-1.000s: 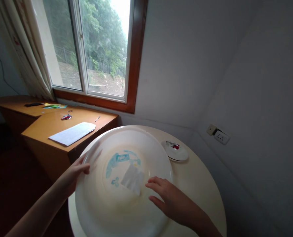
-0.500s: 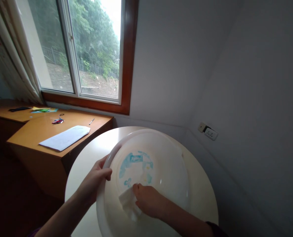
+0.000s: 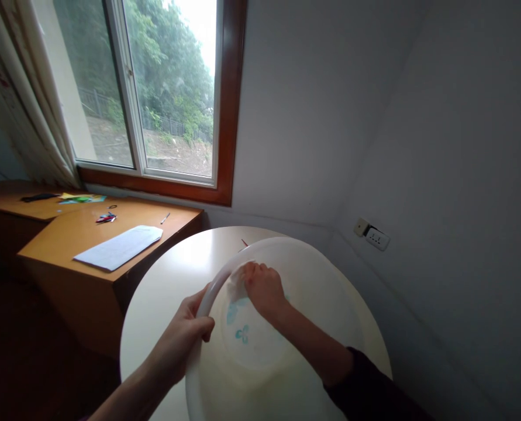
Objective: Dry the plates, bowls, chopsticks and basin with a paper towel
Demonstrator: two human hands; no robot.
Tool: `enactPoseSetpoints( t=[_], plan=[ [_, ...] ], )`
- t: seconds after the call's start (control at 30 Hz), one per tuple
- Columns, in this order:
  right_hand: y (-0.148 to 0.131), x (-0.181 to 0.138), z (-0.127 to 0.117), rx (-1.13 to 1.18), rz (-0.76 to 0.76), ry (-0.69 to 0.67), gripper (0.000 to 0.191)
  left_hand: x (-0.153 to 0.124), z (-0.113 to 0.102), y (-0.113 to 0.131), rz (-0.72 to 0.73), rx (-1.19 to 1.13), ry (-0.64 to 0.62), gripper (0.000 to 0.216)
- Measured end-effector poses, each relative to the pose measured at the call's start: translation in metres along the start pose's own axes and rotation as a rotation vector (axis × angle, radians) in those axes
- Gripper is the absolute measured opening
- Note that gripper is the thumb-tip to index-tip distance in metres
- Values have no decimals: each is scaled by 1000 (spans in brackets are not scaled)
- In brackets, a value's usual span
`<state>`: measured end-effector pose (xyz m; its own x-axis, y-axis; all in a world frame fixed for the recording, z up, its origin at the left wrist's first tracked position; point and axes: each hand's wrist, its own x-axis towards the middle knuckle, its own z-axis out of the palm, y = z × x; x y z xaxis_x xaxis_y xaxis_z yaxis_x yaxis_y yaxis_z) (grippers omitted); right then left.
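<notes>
A large white plastic basin [image 3: 325, 304] with a blue print on its bottom rests tilted on a round cream table [image 3: 172, 280]. My left hand [image 3: 183, 339] grips the basin's near left rim, thumb inside. My right hand [image 3: 262, 286] is closed on a white cloth [image 3: 238, 280] and presses it against the inner wall near the far left rim, covering part of the blue print.
A wooden desk [image 3: 67, 240] stands to the left under the window, with a white sheet of paper [image 3: 120, 247], a pen [image 3: 165, 217] and small items on it. A wall socket [image 3: 372, 235] sits on the right wall. The walls meet in a corner behind the table.
My right hand has moved with the cloth from the basin's near bottom up to the far left inner wall. My left hand has slid nearer along the rim.
</notes>
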<state>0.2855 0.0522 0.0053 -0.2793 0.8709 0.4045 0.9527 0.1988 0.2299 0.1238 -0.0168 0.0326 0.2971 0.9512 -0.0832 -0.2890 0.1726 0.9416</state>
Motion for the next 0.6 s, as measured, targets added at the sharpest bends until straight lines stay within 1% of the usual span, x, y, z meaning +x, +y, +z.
enactPoseSetpoints(
  t=[0.07,0.13,0.17,0.23,0.3,0.37,0.43,0.5,0.57,0.6],
  plan=[
    [22,0,0,-53,116,-77,26,0,-2,-1,12,19,3,79],
    [40,-10,6,-83,194,-205,28,1,-5,-2,17,31,5,81],
    [46,-17,10,-85,208,-284,28,2,-6,-2,14,30,8,82],
    [50,-38,19,-66,194,-396,26,4,-9,-4,3,17,21,84],
    [43,-62,28,-39,160,-476,22,6,-11,-5,-7,-6,45,87],
    [28,-84,33,-8,121,-558,18,7,-11,-6,-12,-26,69,89],
    [10,-98,33,31,61,-629,13,6,-10,-6,-12,-37,71,90],
    [-6,-103,27,133,-103,-736,10,5,-8,-5,-6,-40,54,90],
    [-18,-100,17,306,-232,-793,18,2,-6,-4,5,-42,36,90],
    [-22,-97,12,418,-251,-793,23,1,-5,-4,13,-43,28,89]
  ],
)
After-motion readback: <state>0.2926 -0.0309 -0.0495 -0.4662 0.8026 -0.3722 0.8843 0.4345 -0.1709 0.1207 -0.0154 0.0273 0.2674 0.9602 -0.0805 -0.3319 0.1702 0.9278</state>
